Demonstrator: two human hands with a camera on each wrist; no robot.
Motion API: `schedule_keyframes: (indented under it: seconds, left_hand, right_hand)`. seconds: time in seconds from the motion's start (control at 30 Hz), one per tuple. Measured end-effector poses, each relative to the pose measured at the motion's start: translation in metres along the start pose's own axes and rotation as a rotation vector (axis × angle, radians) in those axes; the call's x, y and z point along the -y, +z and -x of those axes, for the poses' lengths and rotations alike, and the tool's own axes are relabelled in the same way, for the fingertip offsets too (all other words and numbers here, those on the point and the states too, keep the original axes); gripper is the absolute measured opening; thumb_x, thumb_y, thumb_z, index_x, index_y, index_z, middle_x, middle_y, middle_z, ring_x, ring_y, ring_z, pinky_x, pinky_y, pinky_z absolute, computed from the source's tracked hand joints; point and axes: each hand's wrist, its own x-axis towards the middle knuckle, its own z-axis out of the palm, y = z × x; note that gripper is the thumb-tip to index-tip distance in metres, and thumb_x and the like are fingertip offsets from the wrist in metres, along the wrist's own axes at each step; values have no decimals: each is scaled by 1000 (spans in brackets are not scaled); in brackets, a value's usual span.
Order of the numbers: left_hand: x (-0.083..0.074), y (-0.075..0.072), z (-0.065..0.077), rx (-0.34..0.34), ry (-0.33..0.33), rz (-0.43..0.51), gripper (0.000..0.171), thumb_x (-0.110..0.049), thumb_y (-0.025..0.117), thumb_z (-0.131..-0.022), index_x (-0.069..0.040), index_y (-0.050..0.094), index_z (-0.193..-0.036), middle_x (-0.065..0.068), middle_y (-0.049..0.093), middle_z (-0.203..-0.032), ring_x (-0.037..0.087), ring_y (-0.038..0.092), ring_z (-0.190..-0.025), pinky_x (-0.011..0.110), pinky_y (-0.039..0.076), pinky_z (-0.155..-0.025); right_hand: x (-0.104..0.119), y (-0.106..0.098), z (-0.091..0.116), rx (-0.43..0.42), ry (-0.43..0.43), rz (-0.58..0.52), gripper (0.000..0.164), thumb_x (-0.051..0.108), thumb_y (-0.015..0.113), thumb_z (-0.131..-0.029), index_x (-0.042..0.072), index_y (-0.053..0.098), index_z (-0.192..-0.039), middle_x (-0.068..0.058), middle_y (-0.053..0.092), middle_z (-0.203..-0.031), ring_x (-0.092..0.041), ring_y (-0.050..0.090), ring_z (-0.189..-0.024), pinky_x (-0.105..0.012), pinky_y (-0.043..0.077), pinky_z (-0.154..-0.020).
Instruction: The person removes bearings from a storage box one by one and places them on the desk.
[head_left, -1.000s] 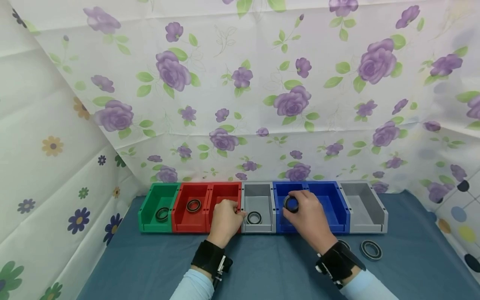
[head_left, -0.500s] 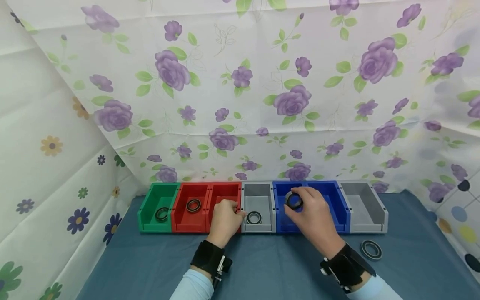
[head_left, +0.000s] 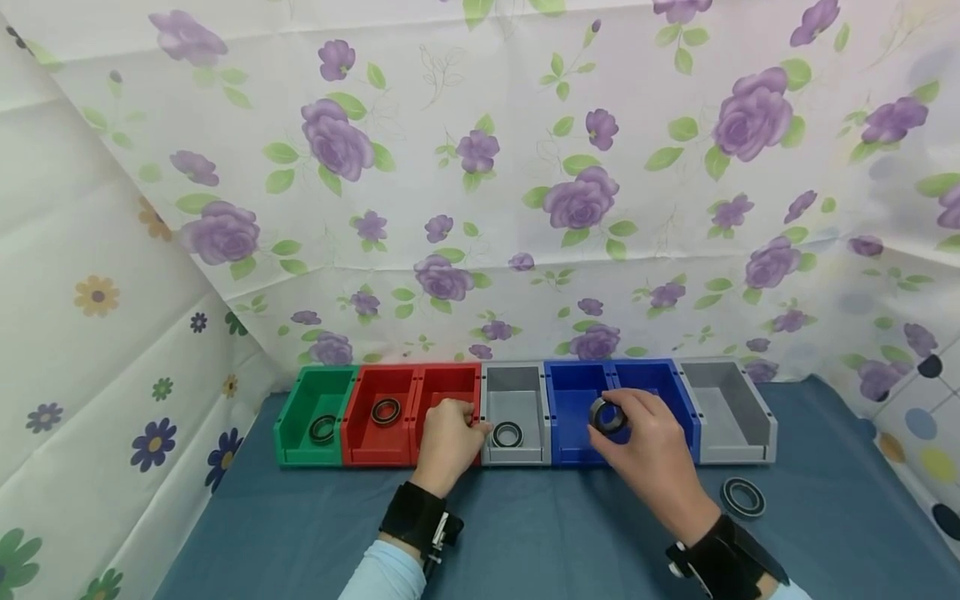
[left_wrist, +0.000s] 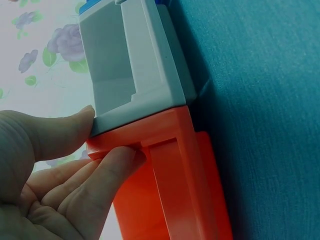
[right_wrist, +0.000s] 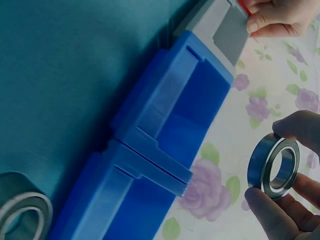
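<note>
My right hand (head_left: 652,450) pinches a ball bearing (right_wrist: 272,167) by its rim between thumb and fingers, above the two blue bins (head_left: 577,454). Tilted on edge, the bearing shows its open bore. My left hand (head_left: 448,442) grips the adjoining side walls of the right red bin (left_wrist: 165,135) and the left grey bin (left_wrist: 140,102); in the left wrist view the thumb lies on the grey side and a fingertip inside the red bin. Single bearings lie in the green bin (head_left: 322,428), the left red bin (head_left: 386,411) and that grey bin.
Another bearing (head_left: 742,498) lies on the blue cloth (head_left: 540,542) at the right, before the right grey bin (head_left: 727,408). The bins stand in one row against a floral curtain (head_left: 480,217). A second patterned sheet (head_left: 97,358) hangs at the left.
My right hand has moved right with the bearing, from over the left blue bin towards the divider between the blue bins. A tabletop bearing beside the right wrist is now hidden. The left hand stays put.
</note>
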Motion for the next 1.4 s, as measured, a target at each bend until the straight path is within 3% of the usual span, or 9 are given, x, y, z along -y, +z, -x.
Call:
schedule_keyframes:
  seconds: [0.3, 0.6, 0.83, 1.17, 1.4]
  left_hand:
    - [0, 0, 0, -2, 4, -3, 33, -17, 76, -76, -1, 68, -103, -3, 56, -65, 9, 53, -59, 22, 46, -51]
    - [0, 0, 0, 6, -6, -1, 31, -17, 76, -76, -1, 68, -101, -4, 55, -63, 10, 53, -58, 22, 46, -51]
    - [1, 0, 0, 14, -11, 5, 27, -18, 75, -77, -3, 69, -98, -4, 53, -59, 11, 53, -56, 23, 46, -51]
    - [1, 0, -1, 15, -2, -28, 35, -23, 75, -78, -4, 68, -107, -6, 53, -60, 7, 53, -57, 20, 46, -53]
    - [2, -1, -1, 15, -9, -13, 36, -20, 75, -77, -3, 67, -108, -4, 56, -65, 8, 54, -58, 20, 46, -52]
  right_hand:
    - [-2, 3, 28, 68, 38, 9, 53, 32, 82, -66, 17, 61, -112, -1, 56, -110, -18, 51, -104, -36, 50, -78]
    - [-5, 10, 51, 228, 141, 59, 52, 34, 83, -63, 16, 64, -108, -2, 58, -104, -21, 54, -99, -40, 50, -76]
    - [-6, 13, 58, 302, 169, 59, 51, 32, 83, -62, 16, 64, -107, -2, 59, -102, -22, 55, -97, -41, 50, -76]
    - [-7, 18, 62, 354, 196, 75, 51, 34, 83, -60, 17, 65, -105, -1, 59, -100, -20, 56, -94, -40, 50, -74]
    - [-6, 21, 62, 451, 258, 99, 51, 35, 83, -61, 18, 65, -106, -2, 59, -99, -19, 57, -93, -41, 50, -75]
